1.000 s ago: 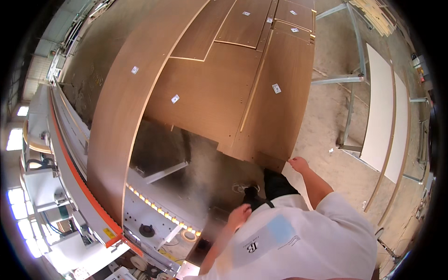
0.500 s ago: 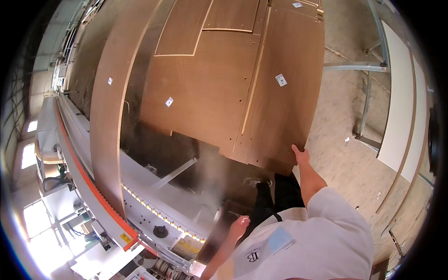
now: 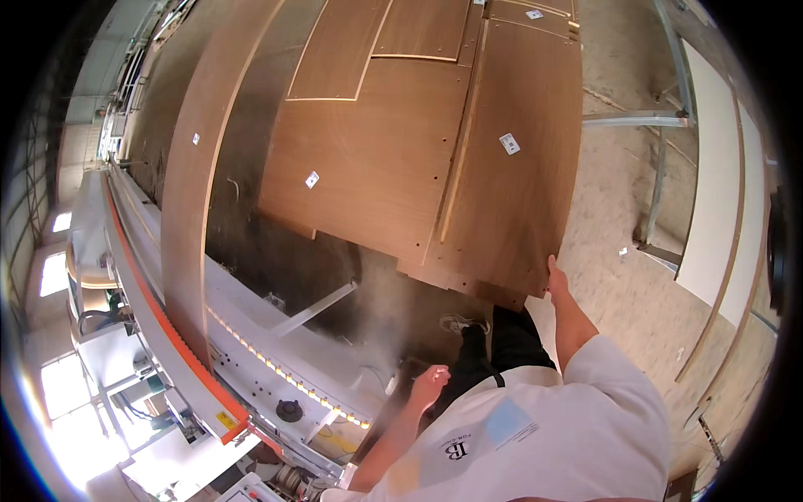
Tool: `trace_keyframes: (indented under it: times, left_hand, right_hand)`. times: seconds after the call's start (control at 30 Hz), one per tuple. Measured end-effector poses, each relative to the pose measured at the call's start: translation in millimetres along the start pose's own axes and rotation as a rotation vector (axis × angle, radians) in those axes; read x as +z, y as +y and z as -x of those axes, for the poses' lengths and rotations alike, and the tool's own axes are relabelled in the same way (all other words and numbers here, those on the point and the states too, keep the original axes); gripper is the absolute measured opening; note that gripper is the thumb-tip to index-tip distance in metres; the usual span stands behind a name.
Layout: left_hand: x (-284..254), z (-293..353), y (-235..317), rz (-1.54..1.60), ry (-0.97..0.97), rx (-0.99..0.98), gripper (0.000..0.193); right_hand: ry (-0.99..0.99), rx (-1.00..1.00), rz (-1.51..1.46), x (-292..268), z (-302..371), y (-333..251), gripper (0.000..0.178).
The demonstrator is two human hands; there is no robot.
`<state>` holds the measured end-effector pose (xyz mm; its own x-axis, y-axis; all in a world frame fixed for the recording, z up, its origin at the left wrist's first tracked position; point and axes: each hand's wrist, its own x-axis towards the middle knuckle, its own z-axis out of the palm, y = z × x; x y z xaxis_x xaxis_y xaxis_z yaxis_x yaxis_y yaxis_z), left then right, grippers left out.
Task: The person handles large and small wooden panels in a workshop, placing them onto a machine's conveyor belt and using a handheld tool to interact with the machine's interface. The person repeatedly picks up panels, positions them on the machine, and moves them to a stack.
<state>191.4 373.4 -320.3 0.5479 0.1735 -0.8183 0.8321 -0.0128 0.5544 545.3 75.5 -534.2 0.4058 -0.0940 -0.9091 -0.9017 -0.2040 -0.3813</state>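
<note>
A stack of brown wood-grain panels (image 3: 368, 151) lies ahead of me, with small white labels and several drilled holes on top. My right hand (image 3: 559, 280) is at the near right corner, closed around the edge of the right-hand brown panel (image 3: 527, 201); part of its fingers is hidden there. Close to my waist, on the left, my left hand (image 3: 430, 386) is held up with curled fingers. Whatever it may hold is too small to make out. A long brown board (image 3: 188, 192) stretches along the machine at the left, away from both hands.
A long machine (image 3: 288, 410) with an orange-red strip (image 3: 176, 343) and a row of yellowish rollers (image 3: 288, 381) runs along my left. White panels (image 3: 711, 167) and a metal frame (image 3: 636, 120) stand at the right. My shoe (image 3: 462, 323) is on the floor below the stack.
The long board has shifted left along the machine. My right hand has moved slightly right, its thumb sliding from the panel's top toward the edge. My left hand has risen a little.
</note>
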Motion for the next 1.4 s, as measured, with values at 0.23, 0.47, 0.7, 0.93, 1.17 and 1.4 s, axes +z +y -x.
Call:
trace_keyframes:
  times: [0.23, 0.47, 0.7, 0.93, 1.17, 1.4]
  left_hand:
    - [3.5, -47.4, 89.9, 0.33, 0.011, 0.0, 0.04]
    - [19.7, -36.6, 143.2, 0.846, 0.316, -0.015, 0.039]
    - [-37.9, 23.6, 16.9, 0.774, 0.65, -0.117, 0.043]
    - [-61.5, 125.0, -6.8, 0.947, 0.941, 0.037, 0.052]
    - [-73.8, 179.5, -17.8, 1.089, 1.331, -0.045, 0.045]
    - [-74.9, 212.2, -98.4, 1.104, 1.443, -0.147, 0.047]
  right_hand:
    - [-0.42, 0.008, -0.063, 3.9, 116.2, -14.4, 0.068]
    - [-1.054, 0.233, 0.129, 57.2, 191.1, 23.7, 0.069]
    - [-0.66, 0.092, 0.162, 21.7, 142.3, -47.4, 0.081]
    - [-0.215, -0.009, 0.016, -2.3, 63.8, -85.2, 0.074]
    - [-0.19, 0.03, -0.243, 60.7, 74.9, -66.7, 0.037]
    - [-0.112, -0.061, -0.146, 75.5, 117.7, -60.7, 0.044]
